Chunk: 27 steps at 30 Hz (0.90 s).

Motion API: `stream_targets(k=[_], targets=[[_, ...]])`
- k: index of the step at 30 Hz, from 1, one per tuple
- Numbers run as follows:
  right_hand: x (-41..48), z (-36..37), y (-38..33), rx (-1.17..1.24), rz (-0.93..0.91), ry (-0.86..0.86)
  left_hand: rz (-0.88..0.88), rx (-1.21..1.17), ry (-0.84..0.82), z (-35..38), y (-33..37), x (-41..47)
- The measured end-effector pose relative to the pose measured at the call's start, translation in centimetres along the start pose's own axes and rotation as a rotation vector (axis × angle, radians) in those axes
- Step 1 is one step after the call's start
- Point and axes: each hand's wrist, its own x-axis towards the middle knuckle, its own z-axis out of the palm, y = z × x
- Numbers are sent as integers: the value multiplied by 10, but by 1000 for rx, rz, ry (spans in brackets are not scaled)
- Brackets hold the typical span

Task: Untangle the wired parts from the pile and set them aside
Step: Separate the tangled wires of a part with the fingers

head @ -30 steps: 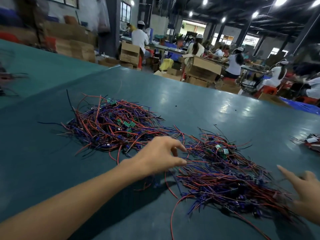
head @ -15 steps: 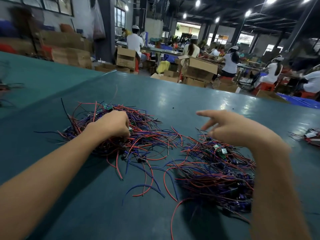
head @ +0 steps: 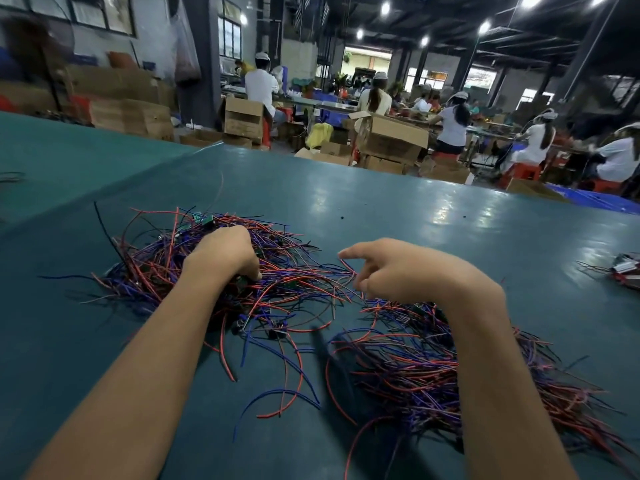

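Presently, the tangled pile of red and blue wired parts (head: 149, 275), at centre left on the teal worktop (head: 381, 209), is gripped by the curled left hand (head: 221, 258). Strands (head: 308, 277) are stretched rightward towards the half-curled right hand (head: 398, 268); whether any is pinched cannot be told.

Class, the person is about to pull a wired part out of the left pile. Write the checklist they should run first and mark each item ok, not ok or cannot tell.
1. Left hand has a grip: ok, its fingers curl into the left pile.
2. Only one part is in that grip: cannot tell, the hand hides it.
3. Right hand is free to help: cannot tell, it hovers between the piles and any pinched wire is unclear.
4. Left pile is separate from the right pile: not ok, loose wires run across between them.
5. Room to set parts down: ok, bare table shows beyond the piles.
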Motion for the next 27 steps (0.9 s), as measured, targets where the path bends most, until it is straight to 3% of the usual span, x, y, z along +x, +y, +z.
stream_targets(k=[5,13,19,23,25,27], targets=[[21,14,-2,-43,-45,-1,6,-35,-112,-5,1,9],[39,34,-7,19,-128,40,79,-46,-43,5,6,17],[38,37,-3,-34,-89,-74,113,129,27,14,10,14],[36,35,2,-17,-76,-17,257,105,73,-4,9,2],[38,33,4,24,-79,74,409,-39,85,-17,8,-7],[40,33,2,237,-67,174,589,-208,181,-29,11,-18]])
